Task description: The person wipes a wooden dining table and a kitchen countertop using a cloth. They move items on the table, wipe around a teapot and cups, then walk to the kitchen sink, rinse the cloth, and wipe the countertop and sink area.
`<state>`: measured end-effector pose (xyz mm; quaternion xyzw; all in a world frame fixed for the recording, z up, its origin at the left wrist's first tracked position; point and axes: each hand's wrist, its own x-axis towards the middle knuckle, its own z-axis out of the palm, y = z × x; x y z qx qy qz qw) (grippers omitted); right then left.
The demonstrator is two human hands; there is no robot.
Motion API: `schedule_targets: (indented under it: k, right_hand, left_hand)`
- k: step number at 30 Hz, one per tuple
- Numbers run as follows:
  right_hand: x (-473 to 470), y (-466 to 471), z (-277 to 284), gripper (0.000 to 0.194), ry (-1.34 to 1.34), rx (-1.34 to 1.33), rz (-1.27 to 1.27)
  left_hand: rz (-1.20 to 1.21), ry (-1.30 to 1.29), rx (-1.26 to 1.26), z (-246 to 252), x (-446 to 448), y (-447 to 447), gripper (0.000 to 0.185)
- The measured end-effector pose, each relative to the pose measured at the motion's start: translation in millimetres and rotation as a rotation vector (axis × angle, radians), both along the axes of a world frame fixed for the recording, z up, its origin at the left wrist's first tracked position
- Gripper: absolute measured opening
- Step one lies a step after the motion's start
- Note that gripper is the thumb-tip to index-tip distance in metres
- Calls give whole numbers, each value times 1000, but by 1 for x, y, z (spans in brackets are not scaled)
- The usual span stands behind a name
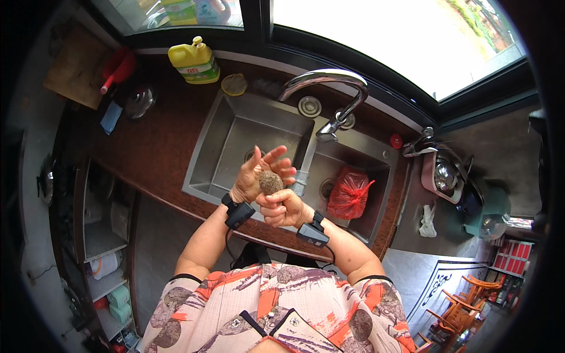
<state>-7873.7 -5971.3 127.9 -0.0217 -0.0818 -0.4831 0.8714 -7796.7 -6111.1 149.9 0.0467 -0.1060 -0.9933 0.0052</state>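
Over the front of the left sink basin (256, 128), my right hand (280, 207) is closed in a fist at the lower side of a round, brown, rough-textured scrubber (270, 182). Whether it has a handle inside the fist is hidden. My left hand (249, 181) is just behind and beside the scrubber, palm up with its fingers spread; contact with the palm is hard to make out. In the right sink basin (357, 159) lies a knotted red plastic bag (349, 194) with unseen contents. A grey cloth (300, 182) hangs over the divider between the basins.
A chrome faucet (329, 77) arches behind the sink, beside a metal drain strainer (309, 107). On the left counter are a yellow detergent jug (194, 61), a metal lid (140, 101) and a red dipper (119, 66). Farther right stands a pink basin (430, 174) holding metalware.
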Motion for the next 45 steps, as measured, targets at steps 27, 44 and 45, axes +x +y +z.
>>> schedule_targets:
  k: [27, 44, 45]
  right_hand:
    - [53, -19, -101, 25, 2154, 350, -647]
    - [55, -21, -114, 29, 2236, 366, -376]
    - [52, -19, -110, 28, 2191, 367, -304]
  left_hand:
    - [501, -659, -757, -78, 9, 31, 18]
    - [528, -862, -579, -112, 27, 23, 24]
    - [455, -886, -539, -109, 32, 20, 26]
